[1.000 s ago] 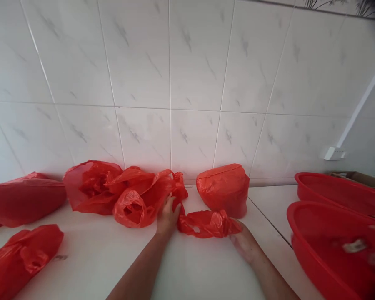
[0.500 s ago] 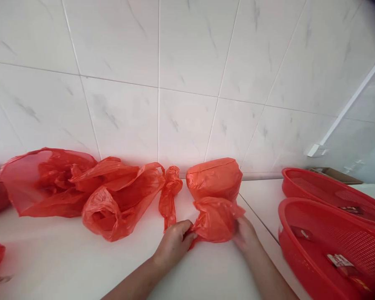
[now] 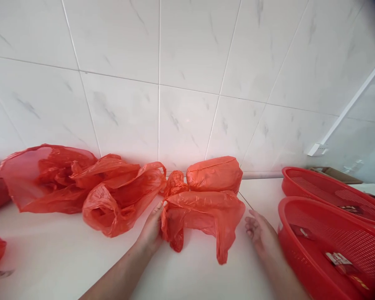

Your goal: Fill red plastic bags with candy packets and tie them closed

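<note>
A thin red plastic bag [image 3: 203, 212] is spread over the white tabletop, its two handle loops hanging toward me. My left hand [image 3: 154, 225] pinches the bag's left edge between thumb and fingers. To the right of the bag, my right hand [image 3: 259, 231] is apart from it, fingers loosely curled and separated, holding nothing. Just behind the bag lies a plump, rolled red plastic bundle [image 3: 215, 174] against the wall. A small twisted red bag [image 3: 175, 181] sits left of that bundle, partly hidden behind the spread one.
Crumpled red bags [image 3: 112, 187] are heaped along the wall at the left. Two red plastic baskets [image 3: 300, 204] stand at the right, with small wrapped packets [image 3: 340, 260] in the nearer one. A white tiled wall [image 3: 187, 62] bounds the table behind.
The bunched bag between my hands has been opened out flat with its handles hanging down. My left hand moved left with its edge; my right hand let go and moved right.
</note>
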`<state>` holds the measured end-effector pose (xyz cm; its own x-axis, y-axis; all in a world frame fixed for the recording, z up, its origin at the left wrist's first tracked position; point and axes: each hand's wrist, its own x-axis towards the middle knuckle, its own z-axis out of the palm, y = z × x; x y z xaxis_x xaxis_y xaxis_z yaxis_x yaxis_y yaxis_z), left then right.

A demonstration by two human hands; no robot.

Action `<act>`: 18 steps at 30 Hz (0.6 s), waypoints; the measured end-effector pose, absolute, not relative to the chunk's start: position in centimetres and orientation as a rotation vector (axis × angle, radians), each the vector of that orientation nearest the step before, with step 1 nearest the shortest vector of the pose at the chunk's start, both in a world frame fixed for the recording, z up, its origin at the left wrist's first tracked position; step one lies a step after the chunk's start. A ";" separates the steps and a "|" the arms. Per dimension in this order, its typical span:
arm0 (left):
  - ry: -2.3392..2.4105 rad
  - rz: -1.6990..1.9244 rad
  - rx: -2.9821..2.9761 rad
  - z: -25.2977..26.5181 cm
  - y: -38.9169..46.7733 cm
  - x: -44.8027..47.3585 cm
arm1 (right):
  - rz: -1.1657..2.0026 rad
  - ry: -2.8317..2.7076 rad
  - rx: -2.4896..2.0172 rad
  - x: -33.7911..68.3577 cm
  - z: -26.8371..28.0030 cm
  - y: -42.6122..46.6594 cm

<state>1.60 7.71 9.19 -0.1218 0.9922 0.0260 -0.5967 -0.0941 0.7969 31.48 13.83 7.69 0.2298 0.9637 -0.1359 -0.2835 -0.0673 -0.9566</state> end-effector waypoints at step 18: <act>0.731 1.422 0.611 9.6 6.1 3.4 | 1.421 -1.226 -1.330 30.7 8.0 8.2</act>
<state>3.36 6.14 9.62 0.0054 0.9964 -0.0848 -0.6491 0.0680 0.7577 30.66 8.16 8.04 -0.1089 0.9742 -0.1978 0.0529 -0.1930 -0.9798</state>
